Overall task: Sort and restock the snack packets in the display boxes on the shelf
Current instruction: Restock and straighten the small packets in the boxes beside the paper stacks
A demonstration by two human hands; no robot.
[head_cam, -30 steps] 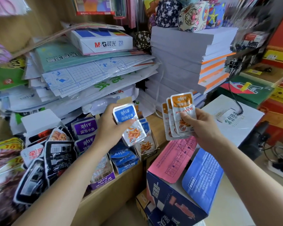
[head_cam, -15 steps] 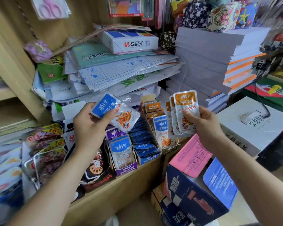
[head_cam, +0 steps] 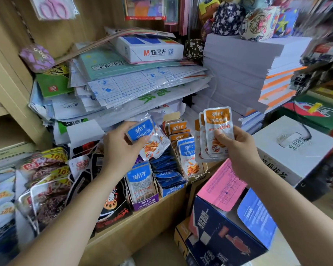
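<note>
My left hand (head_cam: 121, 150) pinches one blue-topped snack packet (head_cam: 150, 139) above the display boxes on the wooden shelf (head_cam: 142, 221). My right hand (head_cam: 238, 150) grips a small fan of orange-topped packets (head_cam: 216, 129) a little to the right. Below them stand three narrow boxes: a purple one (head_cam: 144, 202) with a blue packet in front, a blue box (head_cam: 171, 190) of dark blue packets, and a box (head_cam: 198, 176) with orange packets behind and blue-topped ones in front.
Black and red snack packs (head_cam: 46, 189) crowd the shelf's left. Stacks of paper and notebooks (head_cam: 248, 73) rise behind the boxes. An open dark blue carton (head_cam: 229, 233) with a pink slip sits below right, beside a white carton (head_cam: 294, 150).
My view has shifted and drawn closer. My left hand has lowered the blue packet toward the boxes. My right hand holds the orange packets in much the same place.
</note>
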